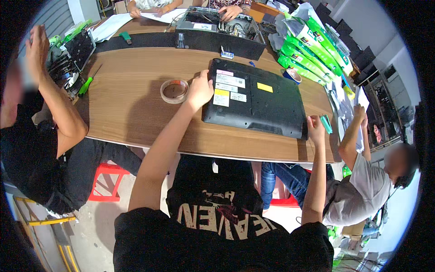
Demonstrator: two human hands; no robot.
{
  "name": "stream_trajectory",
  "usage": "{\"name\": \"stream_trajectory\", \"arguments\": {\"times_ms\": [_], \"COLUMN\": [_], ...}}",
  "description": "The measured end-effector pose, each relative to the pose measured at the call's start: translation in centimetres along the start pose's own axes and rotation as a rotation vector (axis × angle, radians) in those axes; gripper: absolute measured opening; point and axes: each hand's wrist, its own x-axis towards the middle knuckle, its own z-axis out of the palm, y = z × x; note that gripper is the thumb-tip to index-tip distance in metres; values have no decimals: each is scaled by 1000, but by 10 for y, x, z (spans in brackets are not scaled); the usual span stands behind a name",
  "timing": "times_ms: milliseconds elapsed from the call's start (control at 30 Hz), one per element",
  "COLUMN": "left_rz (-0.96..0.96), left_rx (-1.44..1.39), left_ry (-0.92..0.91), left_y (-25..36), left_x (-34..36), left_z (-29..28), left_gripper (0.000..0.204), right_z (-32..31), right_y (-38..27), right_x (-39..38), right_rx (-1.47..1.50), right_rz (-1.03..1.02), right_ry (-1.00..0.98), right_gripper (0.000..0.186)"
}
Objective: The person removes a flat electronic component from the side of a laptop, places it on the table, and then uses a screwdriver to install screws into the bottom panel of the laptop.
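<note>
A black laptop lies upside down across the middle of the wooden table, with several paper labels on its underside. My left hand grips its left edge near the top, fingers curled. My right hand holds the lower right corner; a small teal object is just beside those fingers, and I cannot tell if they touch it. Left of the laptop lies a roll of tape. A blue-cored tape roll sits at its upper right, and a small box beyond its top edge.
An opened computer case spans the back. Green packages pile at back right. A green screwdriver and dismantled electronics are at left. People sit on both sides, two more hands work across the table.
</note>
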Motion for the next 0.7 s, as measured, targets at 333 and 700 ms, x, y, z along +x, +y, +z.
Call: {"name": "stream_trajectory", "arguments": {"times_ms": [333, 700], "left_rz": [275, -340], "left_rx": [-4, -428], "left_ry": [222, -334], "left_y": [-24, -5], "left_x": [14, 27], "left_z": [8, -26], "left_gripper": [38, 34], "right_z": [15, 18], "right_y": [-11, -16], "right_x": [-9, -10], "right_rx": [-101, -52], "right_rz": [9, 99], "right_ry": [47, 27], "right_gripper": [47, 37]}}
